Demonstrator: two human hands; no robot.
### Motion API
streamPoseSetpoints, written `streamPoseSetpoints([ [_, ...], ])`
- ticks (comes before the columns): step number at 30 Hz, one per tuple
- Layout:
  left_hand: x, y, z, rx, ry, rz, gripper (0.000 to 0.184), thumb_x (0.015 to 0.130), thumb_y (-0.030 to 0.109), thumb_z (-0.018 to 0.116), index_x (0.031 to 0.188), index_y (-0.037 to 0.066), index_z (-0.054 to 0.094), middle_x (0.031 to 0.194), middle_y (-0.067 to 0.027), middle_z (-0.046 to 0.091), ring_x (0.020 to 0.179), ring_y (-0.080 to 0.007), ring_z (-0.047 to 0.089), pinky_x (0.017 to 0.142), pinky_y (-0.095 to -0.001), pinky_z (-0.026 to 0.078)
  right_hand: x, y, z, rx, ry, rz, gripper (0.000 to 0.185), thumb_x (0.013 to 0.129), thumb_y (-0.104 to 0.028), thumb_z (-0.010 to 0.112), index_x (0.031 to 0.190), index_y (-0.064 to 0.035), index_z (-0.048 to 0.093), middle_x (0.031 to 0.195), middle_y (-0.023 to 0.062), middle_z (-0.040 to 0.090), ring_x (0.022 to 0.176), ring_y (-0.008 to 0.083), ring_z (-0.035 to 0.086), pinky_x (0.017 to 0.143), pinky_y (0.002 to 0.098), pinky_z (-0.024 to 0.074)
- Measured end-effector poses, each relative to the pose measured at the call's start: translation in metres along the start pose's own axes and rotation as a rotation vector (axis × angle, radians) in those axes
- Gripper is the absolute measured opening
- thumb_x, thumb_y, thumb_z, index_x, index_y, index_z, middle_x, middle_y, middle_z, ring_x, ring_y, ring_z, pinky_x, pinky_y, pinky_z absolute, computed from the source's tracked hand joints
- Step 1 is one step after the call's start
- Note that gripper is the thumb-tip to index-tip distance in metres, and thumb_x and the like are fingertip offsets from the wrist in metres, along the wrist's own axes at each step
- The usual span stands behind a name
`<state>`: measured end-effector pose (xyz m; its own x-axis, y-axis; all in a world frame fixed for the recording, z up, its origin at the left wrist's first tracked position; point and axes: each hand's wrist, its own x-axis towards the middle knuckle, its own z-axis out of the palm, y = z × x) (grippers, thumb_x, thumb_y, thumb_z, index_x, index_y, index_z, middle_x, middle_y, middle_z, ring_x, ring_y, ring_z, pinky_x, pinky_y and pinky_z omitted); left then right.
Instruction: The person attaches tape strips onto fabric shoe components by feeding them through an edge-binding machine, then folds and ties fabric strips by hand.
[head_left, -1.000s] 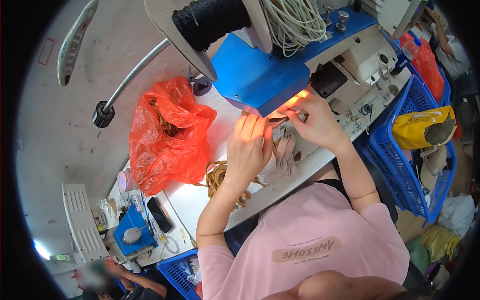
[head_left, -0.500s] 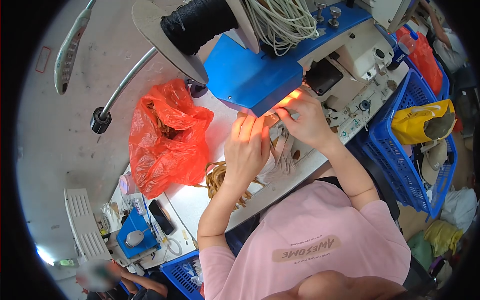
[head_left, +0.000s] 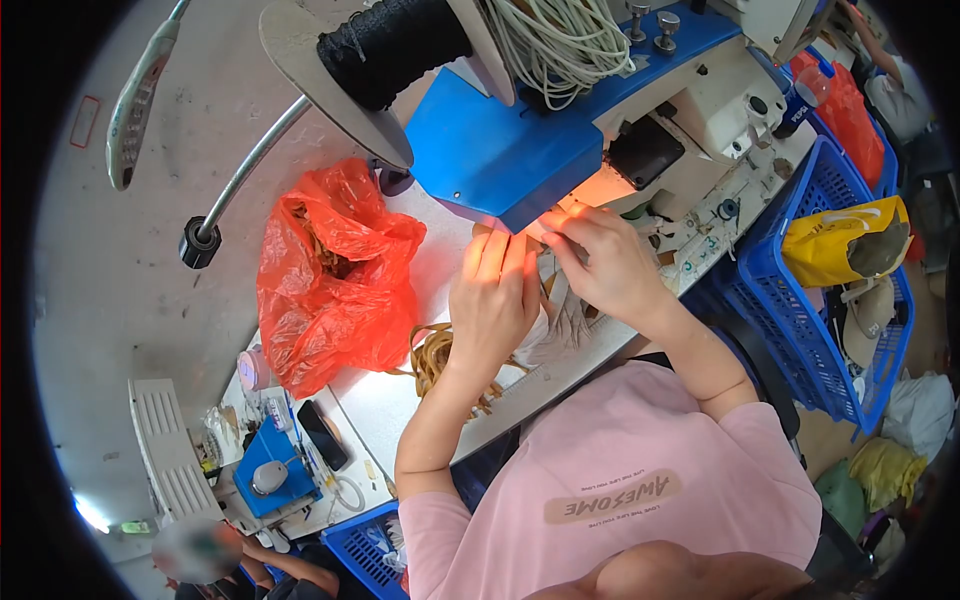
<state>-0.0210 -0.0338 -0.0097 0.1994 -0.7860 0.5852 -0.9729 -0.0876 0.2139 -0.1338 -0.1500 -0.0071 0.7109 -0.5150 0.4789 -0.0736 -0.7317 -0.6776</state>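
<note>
Work apparently under way: left hand (head_left: 490, 295) and right hand (head_left: 607, 260), fingers bent, at the blue angular machine head (head_left: 505, 150); any grip cannot be told. Looped flat ochre strips (head_left: 430, 362) and pale grey strips (head_left: 569, 322), perhaps unworked, lie near the front edge of the white bench (head_left: 385, 402); completion cannot be judged.

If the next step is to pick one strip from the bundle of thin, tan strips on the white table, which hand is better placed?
Probably the left hand: its wrist appears beside the tan bundle, while the right hand is farther away, near the blue, angular machine head.
</note>
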Motion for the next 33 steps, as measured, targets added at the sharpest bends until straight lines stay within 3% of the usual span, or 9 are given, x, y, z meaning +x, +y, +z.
streamPoseSetpoints([
  [16, 0.008, -0.001, -0.008, -0.03, -0.049, -0.015, 0.027, 0.079, 0.005, 0.065, 0.103, -0.006, 0.064, 0.095, -0.017, 0.064, 0.087, -0.0336, 0.06, 0.075, -0.0393, 0.051, -0.003, 0.0, 0.007, 0.006, -0.018, 0.048, 0.022, 0.089, -0.014, 0.058, 0.106, -0.0021, 0.064, 0.089, 0.0135, 0.062, 0.08, 0.0325, 0.061, 0.072, 0.0424, 0.0482],
  [22, 0.012, -0.019, -0.012, -0.151, -0.1, -0.003, 0.017, 0.078, 0.007, 0.065, 0.094, -0.001, 0.065, 0.091, -0.0128, 0.06, 0.086, -0.0301, 0.057, 0.069, -0.0381, 0.049, -0.004, 0.0, 0.006, -0.18, -0.016, -0.166, 0.019, 0.085, -0.015, 0.061, 0.102, -0.0042, 0.064, 0.079, 0.0093, 0.055, 0.071, 0.0281, 0.058, 0.067, 0.0387, 0.0464],
  [24, 0.013, -0.027, -0.011, -0.217, -0.102, -0.014, 0.015, 0.078, 0.007, 0.064, 0.092, 0.0, 0.065, 0.09, -0.0134, 0.06, 0.085, -0.0307, 0.057, 0.069, -0.0381, 0.049, -0.005, 0.002, 0.006, -0.241, -0.033, -0.191, 0.02, 0.084, -0.014, 0.065, 0.103, -0.0088, 0.065, 0.085, 0.0083, 0.056, 0.071, 0.0271, 0.057, 0.068, 0.0378, 0.0465],
  [27, 0.021, -0.039, -0.006, -0.288, -0.012, -0.096, 0.011, 0.079, 0.005, 0.062, 0.089, 0.001, 0.066, 0.09, -0.0147, 0.06, 0.084, -0.0323, 0.058, 0.07, -0.039, 0.048, -0.008, 0.005, 0.009, -0.291, -0.029, -0.219, 0.021, 0.083, -0.014, 0.066, 0.105, -0.0114, 0.066, 0.089, 0.0076, 0.055, 0.073, 0.0262, 0.057, 0.069, 0.0375, 0.0465],
  [28, 0.024, -0.044, -0.007, -0.329, -0.063, -0.225, 0.009, 0.081, 0.006, 0.06, 0.087, 0.001, 0.065, 0.093, -0.0164, 0.061, 0.087, -0.0348, 0.058, 0.074, -0.039, 0.048, -0.008, 0.005, 0.009, -0.3, -0.024, -0.227, 0.022, 0.083, -0.014, 0.066, 0.105, -0.0116, 0.066, 0.089, 0.0074, 0.055, 0.073, 0.026, 0.057, 0.069, 0.0376, 0.0465],
  [31, 0.032, -0.072, 0.004, -0.534, -0.207, -0.213, 0.012, 0.083, 0.008, 0.058, 0.09, 0.0, 0.064, 0.097, -0.019, 0.062, 0.092, -0.0372, 0.057, 0.081, -0.0382, 0.047, -0.009, 0.005, 0.011, -0.316, -0.012, -0.228, 0.023, 0.083, -0.014, 0.066, 0.107, -0.0112, 0.065, 0.093, 0.0078, 0.055, 0.075, 0.0255, 0.057, 0.07, 0.0376, 0.0465],
  [33, 0.036, -0.079, 0.008, -0.604, -0.326, -0.315, 0.021, 0.088, 0.012, 0.053, 0.103, -0.001, 0.061, 0.104, -0.0165, 0.063, 0.099, -0.0292, 0.058, 0.087, -0.0366, 0.046, -0.007, 0.004, 0.009, -0.314, -0.003, -0.256, 0.024, 0.081, -0.012, 0.063, 0.105, -0.0078, 0.063, 0.084, 0.0082, 0.055, 0.072, 0.0249, 0.058, 0.068, 0.0373, 0.0466],
])
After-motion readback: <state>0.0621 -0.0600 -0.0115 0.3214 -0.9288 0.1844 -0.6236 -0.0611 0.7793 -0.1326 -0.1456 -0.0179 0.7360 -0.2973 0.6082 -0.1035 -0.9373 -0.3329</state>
